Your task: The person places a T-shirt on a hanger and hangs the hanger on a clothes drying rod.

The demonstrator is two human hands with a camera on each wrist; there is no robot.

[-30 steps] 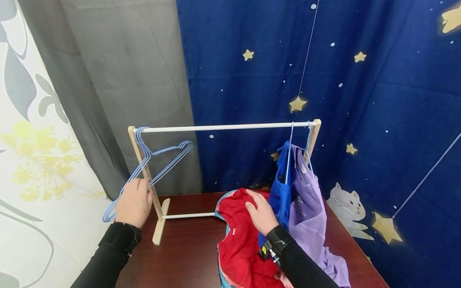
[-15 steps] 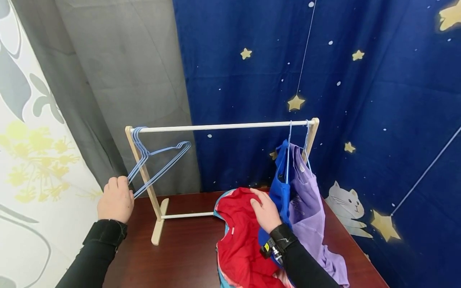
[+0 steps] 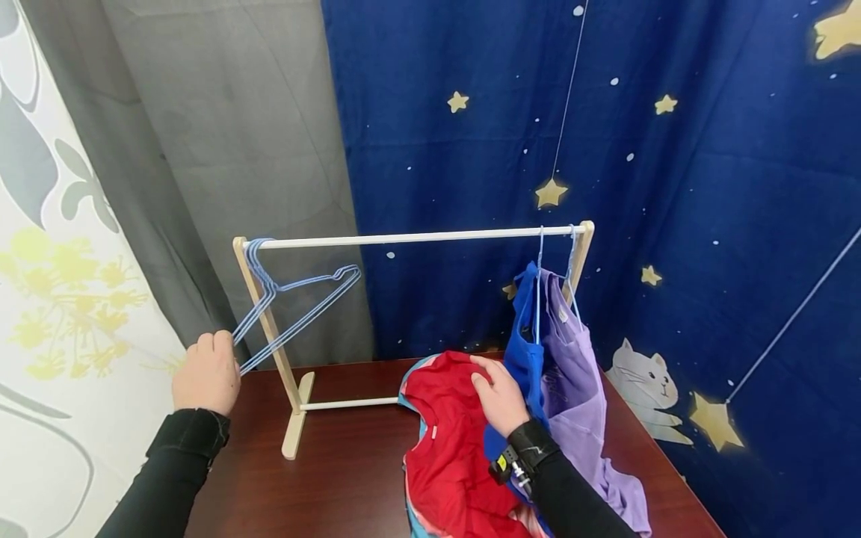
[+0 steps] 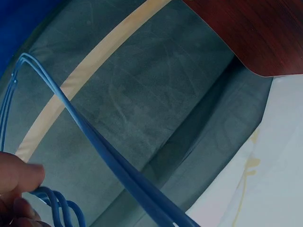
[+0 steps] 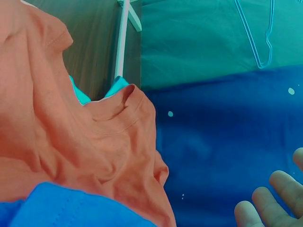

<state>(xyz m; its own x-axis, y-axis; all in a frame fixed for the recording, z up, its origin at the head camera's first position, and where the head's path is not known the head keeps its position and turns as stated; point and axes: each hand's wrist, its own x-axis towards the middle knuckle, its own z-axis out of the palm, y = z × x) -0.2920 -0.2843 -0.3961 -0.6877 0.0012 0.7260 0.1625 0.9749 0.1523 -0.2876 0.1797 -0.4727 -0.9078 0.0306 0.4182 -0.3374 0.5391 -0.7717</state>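
Note:
At the left end of the rack, my left hand grips several light blue clothes hangers by their lower corner. Their hooks are over the top bar; in the left wrist view the hangers run past the curled fingers. My right hand is above the red garment, beside the hanging blue garment. In the right wrist view its fingers are loosely extended with nothing between them. The red garment lies on the table over a light blue one, and looks orange in that view.
A small clothes rack with a white top bar and wooden uprights stands on the dark brown table. A purple garment hangs at its right end, reaching the table. Behind are grey and starry blue curtains.
My left hand has moved left and slightly toward me, pulling the hangers' lower corner with it. The right hand has shifted slightly to the right above the red garment.

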